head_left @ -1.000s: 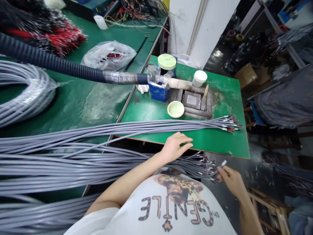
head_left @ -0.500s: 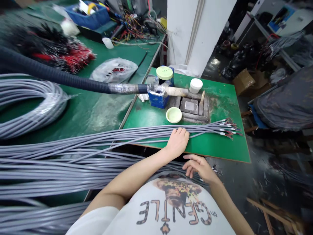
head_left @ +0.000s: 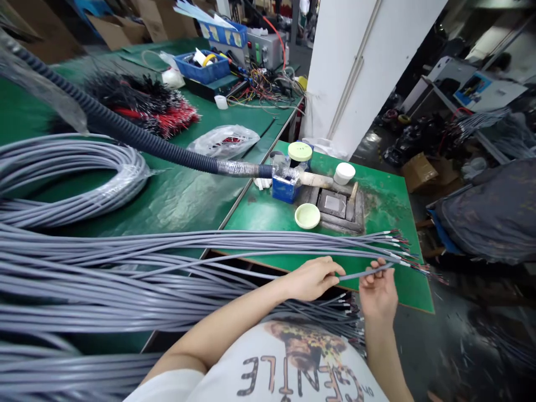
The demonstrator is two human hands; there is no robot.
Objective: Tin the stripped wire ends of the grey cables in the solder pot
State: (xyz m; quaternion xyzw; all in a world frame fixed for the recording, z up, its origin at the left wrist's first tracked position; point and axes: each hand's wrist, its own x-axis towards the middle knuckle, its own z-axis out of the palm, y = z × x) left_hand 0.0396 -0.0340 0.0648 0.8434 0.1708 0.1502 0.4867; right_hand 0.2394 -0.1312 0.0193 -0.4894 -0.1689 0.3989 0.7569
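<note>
A single grey cable [head_left: 355, 275] runs between my two hands at the front edge of the green board. My left hand [head_left: 316, 277] is closed around it, fingers pinched. Nearer its stripped end, my right hand [head_left: 379, 287] grips the same cable with thumb and fingertips. Past my right hand, thin coloured wires [head_left: 422, 269] fan out from white bands. Just beyond my hands a bundle of grey cables [head_left: 268, 239] lies across the board, its wire ends to the right. More grey cables [head_left: 159, 304] lie below, with dark ends [head_left: 339, 312] close to my shirt.
A solder pot [head_left: 335, 204] is set in the green board [head_left: 259, 223], a pale dish [head_left: 307, 215] beside it. A black hose [head_left: 176, 156] with a nozzle crosses above the table. A cable coil [head_left: 129, 192] lies left; a white pillar [head_left: 355, 67] stands behind.
My left hand has left the bundle and now pinches one cable nearer me. My right hand has risen from near my body and taken hold of that cable. The view has shifted.
</note>
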